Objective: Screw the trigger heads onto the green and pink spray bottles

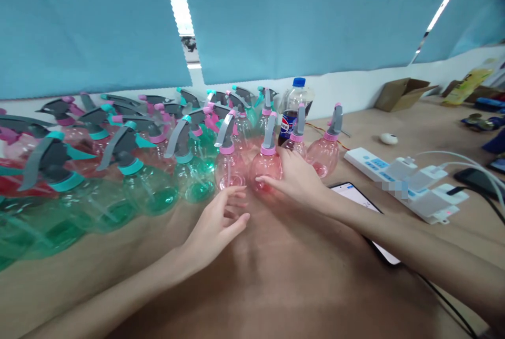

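Observation:
My right hand [298,176] is wrapped round the body of a pink spray bottle [262,170] with a grey trigger head and pink collar, standing upright on the table. My left hand [216,226] is just in front of another pink spray bottle [229,168], fingers apart and holding nothing. To the left stand several spray bottles, among them a green one [195,183] with a turquoise collar. Behind my right hand are two more pink bottles; one pink bottle [324,152] is at the right end, the other [296,144] partly hidden by my hand.
A cola bottle [290,115] with a blue cap stands at the back. On the right lie a phone [355,194], a white power strip [398,183] with plugs and cables, and a white mouse-like object [389,139]. A cardboard box [398,96] sits near the wall.

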The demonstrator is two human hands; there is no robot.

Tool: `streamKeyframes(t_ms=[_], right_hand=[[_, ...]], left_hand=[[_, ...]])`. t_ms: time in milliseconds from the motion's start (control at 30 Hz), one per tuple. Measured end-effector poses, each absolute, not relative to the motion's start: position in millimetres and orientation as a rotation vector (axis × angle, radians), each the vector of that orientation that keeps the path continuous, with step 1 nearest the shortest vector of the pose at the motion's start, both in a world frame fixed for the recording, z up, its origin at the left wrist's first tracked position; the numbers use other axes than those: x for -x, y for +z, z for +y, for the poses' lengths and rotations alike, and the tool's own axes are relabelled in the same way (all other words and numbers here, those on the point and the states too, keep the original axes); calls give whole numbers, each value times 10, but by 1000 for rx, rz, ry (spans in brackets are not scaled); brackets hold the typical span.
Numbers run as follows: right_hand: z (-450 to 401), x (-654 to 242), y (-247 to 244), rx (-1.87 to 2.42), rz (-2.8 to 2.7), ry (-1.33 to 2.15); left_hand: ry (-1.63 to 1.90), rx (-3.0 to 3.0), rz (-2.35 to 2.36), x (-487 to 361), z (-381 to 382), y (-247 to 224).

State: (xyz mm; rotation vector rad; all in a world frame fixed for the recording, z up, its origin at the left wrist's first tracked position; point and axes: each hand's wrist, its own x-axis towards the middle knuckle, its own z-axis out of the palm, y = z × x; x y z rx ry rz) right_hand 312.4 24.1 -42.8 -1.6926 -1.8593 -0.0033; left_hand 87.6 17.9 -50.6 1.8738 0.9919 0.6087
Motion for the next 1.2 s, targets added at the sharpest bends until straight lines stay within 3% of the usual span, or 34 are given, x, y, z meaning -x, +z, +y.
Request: streamKeyframes(t_ms=[467, 967, 1200], right_hand=[[416, -3024, -326, 1912, -1871, 16], [21, -3778, -229, 1673, -1539, -93], [304, -3751, -322, 1766, -1446, 104]], left_hand=[[534, -1979, 976, -966, 271, -401], [560, -1955, 837, -1254, 235, -365], [566, -1997, 803, -1359, 142, -319]])
